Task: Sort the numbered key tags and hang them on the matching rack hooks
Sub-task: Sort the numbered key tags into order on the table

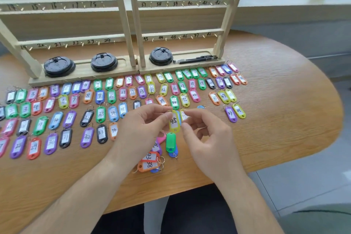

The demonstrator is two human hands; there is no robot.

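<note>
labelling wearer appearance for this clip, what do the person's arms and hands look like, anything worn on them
The left forearm and right forearm are bare to the frame's edge, with no sleeves in view. The left hand and right hand wear no gloves, and no ring, watch or bracelet shows.

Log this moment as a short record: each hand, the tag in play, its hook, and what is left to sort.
left hand: pinches the ring end of yellow tag 45, which hangs from the fingers
right hand: fingers curled beside that tag; grip unclear
matching hook: by label 45 on the right rack, lower visible rail; nothing hangs there
unsorted pile: small heap below the hands, orange tag 38 among them
sorted rows: tags laid out by number on the wooden table
</note>
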